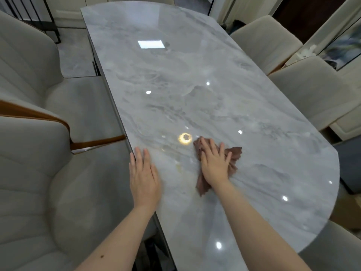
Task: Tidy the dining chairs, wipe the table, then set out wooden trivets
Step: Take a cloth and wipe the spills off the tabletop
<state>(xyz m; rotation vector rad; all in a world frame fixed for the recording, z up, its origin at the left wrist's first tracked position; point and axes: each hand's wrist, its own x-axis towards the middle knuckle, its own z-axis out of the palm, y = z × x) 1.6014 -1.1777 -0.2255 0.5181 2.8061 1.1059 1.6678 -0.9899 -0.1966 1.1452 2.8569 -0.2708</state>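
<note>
Two bare hands work over the long, glossy grey marble-patterned table (175, 79), and the thing that matters is the small, crumpled reddish-brown cleaning cloth (233, 153) lying on the near part of the tabletop. It looks soft, limp and light — something that bunches and folds rather than holding any shape, and likely slides easily on so slick a surface. For wiping, a flat palm spread over its middle seems the best hold, since pinching a corner would let the rest trail. The right hand (214, 163) lies directly on top of the cloth, fingers straight and slightly spread, pressing it to the table without curling round it; cloth edges stick out past the fingertips, to the right, and back beside the wrist. The left hand (143, 173) is flat too, fingers together, holding nothing, resting at the table's left edge — well apart from the cloth. Pale upholstered dining chairs (312, 94) stand along both sides.
</note>
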